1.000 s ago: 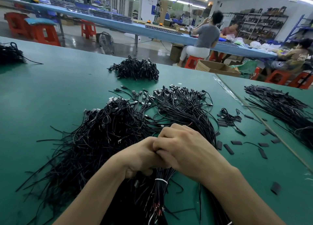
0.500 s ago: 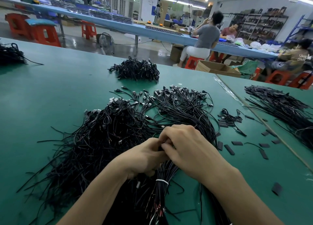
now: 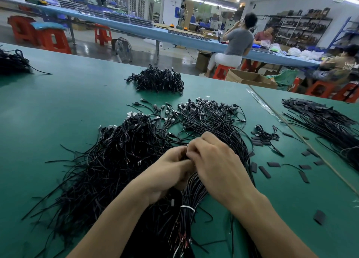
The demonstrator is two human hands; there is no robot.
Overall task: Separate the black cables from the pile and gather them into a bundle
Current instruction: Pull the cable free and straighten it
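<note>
While gripped, black cables (image 3: 194,190) beneath right hand (image 3: 214,165)

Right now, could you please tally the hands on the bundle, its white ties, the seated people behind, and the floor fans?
Hands on the bundle: 2, left hand and right hand
White tie: 1
Seated people: 3
Floor fan: 1
Total: 7

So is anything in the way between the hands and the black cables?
No, nothing visible is. The left hand and the right hand are both curled around the black cables, just above the white tie. The loose pile lies right beside them.
</note>
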